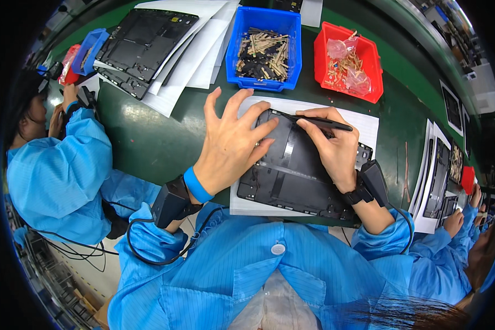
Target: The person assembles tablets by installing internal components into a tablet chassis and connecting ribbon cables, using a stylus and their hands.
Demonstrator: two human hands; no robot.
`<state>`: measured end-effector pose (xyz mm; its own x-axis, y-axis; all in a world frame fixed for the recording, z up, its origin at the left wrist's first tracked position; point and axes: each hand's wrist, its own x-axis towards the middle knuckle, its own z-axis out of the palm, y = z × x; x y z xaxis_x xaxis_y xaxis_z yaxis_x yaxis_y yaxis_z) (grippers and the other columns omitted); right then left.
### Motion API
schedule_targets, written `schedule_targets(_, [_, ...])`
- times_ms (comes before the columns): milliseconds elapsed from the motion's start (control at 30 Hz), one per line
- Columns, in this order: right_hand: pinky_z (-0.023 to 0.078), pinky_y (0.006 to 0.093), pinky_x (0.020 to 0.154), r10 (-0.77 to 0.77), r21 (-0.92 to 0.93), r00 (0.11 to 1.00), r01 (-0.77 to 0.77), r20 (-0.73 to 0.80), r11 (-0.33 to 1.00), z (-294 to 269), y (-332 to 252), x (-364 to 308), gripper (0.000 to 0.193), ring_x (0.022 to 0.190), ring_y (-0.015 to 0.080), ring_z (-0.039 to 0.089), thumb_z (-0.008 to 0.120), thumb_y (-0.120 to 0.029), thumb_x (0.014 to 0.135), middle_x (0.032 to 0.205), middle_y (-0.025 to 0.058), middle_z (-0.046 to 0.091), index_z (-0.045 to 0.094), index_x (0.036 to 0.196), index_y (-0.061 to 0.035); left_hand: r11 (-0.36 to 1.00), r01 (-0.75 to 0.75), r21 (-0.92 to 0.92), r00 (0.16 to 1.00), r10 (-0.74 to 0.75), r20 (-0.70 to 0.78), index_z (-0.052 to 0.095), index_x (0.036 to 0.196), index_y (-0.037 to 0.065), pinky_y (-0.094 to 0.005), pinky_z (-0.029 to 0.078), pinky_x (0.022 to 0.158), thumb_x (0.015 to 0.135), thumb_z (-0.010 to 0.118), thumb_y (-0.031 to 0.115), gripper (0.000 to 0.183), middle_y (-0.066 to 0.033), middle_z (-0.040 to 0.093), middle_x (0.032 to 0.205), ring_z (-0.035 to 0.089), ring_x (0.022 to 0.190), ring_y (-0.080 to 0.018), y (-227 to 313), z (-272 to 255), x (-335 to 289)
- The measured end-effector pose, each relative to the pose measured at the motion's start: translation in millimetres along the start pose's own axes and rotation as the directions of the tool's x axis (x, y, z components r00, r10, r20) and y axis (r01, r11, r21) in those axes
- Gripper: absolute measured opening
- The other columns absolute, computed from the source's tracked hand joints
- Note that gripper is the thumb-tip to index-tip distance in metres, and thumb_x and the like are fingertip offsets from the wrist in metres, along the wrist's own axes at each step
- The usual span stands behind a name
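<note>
A black laptop-like casing panel [297, 181] lies on white paper sheets [363, 118] in front of me. My right hand [335, 148] pinches slim black tweezers [330, 123], whose tip points left to the panel's far left edge. My left hand [228, 146] has its fingers spread over the panel's left side, with fingertips near that same far corner. It holds nothing, and a blue band circles its wrist. Whether the tweezers grip a small part at the tip is too small to tell.
A blue bin [264, 49] of thin tan and black strips stands behind the panel, beside a red bin [349, 63] of scraps and clear plastic. More casing panels [146, 47] lie stacked with paper at far left. Co-workers in blue sit on both sides; cables hang from my wrist devices.
</note>
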<state>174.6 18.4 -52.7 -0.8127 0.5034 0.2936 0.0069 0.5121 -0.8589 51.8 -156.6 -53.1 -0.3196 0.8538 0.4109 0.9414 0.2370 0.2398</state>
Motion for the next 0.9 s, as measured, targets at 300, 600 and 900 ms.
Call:
schedule_targets(300, [0.054, 0.0259, 0.070, -0.013, -0.031, 1.000, 0.013, 0.004, 0.999, 0.5, -1.4, 0.2, 0.013, 0.078, 0.0147, 0.071, 0.074, -0.004, 0.085, 0.089, 0.0099, 0.074, 0.071, 0.097, 0.0010, 1.000, 0.015, 0.000, 1.000, -0.015, 0.002, 0.070, 0.111, 0.019, -0.0640, 0.019, 0.109, 0.078, 0.077, 0.024, 0.034, -0.0009, 0.057, 0.127, 0.042, 0.131, -0.0295, 2.9, 1.0, -0.1])
schedule_targets(600, [0.055, 0.0250, 0.071, 0.027, 0.084, 1.000, -0.027, 0.003, 0.996, -0.7, 2.4, 1.0, 0.013, 0.080, 0.0131, 0.071, 0.073, -0.003, 0.086, 0.090, 0.0089, 0.074, 0.070, 0.097, 0.0014, 1.000, 0.017, -0.008, 1.000, -0.017, 0.007, 0.070, 0.112, 0.019, -0.0649, 0.019, 0.109, 0.078, 0.077, 0.023, 0.035, -0.0010, 0.057, 0.127, 0.042, 0.131, -0.0295, 3.1, 2.2, -0.1])
schedule_targets(900, [0.055, 0.0248, 0.071, 0.003, 0.018, 1.000, -0.003, 0.018, 1.000, -0.4, 1.5, 2.2, 0.013, 0.079, 0.0137, 0.071, 0.073, -0.003, 0.086, 0.090, 0.0095, 0.074, 0.070, 0.097, 0.0016, 1.000, 0.018, -0.004, 1.000, -0.018, 0.005, 0.070, 0.112, 0.019, -0.0651, 0.019, 0.109, 0.078, 0.076, 0.022, 0.035, -0.0012, 0.057, 0.127, 0.042, 0.131, -0.0295, 3.9, 2.3, -0.1])
